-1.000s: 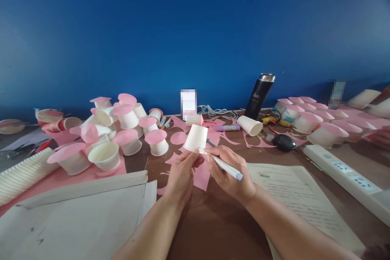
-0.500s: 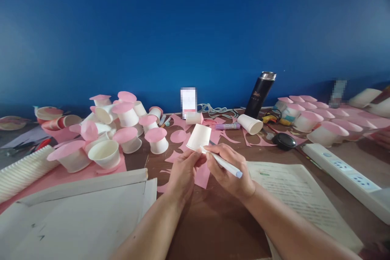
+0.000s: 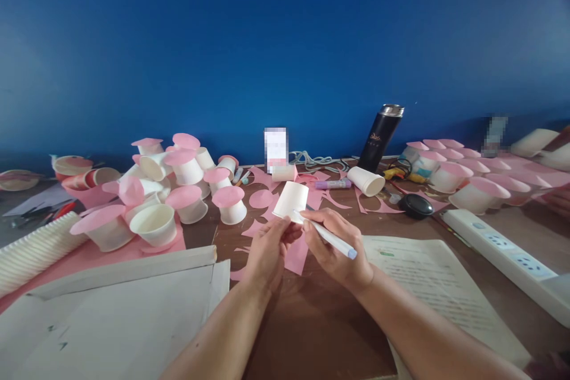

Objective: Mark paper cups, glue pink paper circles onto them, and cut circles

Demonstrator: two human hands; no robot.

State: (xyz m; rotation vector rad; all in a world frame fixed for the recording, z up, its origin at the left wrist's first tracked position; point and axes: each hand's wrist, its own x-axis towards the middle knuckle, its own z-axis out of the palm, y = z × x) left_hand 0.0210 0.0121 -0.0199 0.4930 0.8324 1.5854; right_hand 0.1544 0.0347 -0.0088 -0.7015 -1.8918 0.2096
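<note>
gripping an upturned paper cup (image 3: 291, 199) by its rim, the left hand (image 3: 267, 249) has barely shifted since a second ago; the right hand (image 3: 333, 249), fingers pinched on a white pen (image 3: 327, 237), keeps its tip there. at 11 o'clock, pink-topped cups (image 3: 178, 190); at 1 o'clock, a black flask (image 3: 379, 139).

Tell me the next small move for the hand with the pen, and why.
Probably run the pen a short way along the paper cup edge. The right hand holds the pen with its tip at the cup's lower rim, while the left hand pinches that upturned cup over a pink paper piece. What mark it makes is too small to tell.
</note>
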